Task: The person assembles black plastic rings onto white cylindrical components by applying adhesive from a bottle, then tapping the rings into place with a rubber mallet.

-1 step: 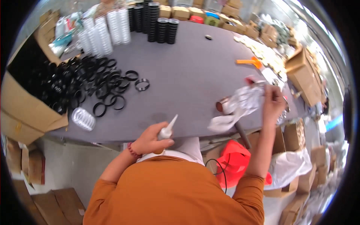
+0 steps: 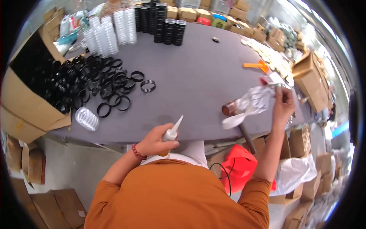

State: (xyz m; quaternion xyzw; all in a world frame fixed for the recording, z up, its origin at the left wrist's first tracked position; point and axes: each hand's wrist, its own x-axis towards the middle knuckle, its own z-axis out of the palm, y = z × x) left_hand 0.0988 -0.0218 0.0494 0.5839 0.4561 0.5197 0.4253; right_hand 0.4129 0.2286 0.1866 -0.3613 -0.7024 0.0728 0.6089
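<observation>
My left hand, near the table's front edge, is wrapped round a white squeeze bottle. The bottle's long pointed nozzle tilts up and to the right. At the right side of the table my right hand has its fingers pinched together beside a crumpled white wrapping. Whatever lies between those fingertips is too small and blurred to name. A brown cylinder pokes out at the wrapping's left, and a dark rod juts over the table edge below it.
Loose black rings spill from a carton at the left, with stacked clear rings nearby. Black stacks and clear stacks stand at the back. An orange scoop and pale pieces lie far right.
The whole view has shifted slightly, so the table's things sit a little further right. Both hands keep much the same pose; the white wrapping's loose end looks slightly higher.
</observation>
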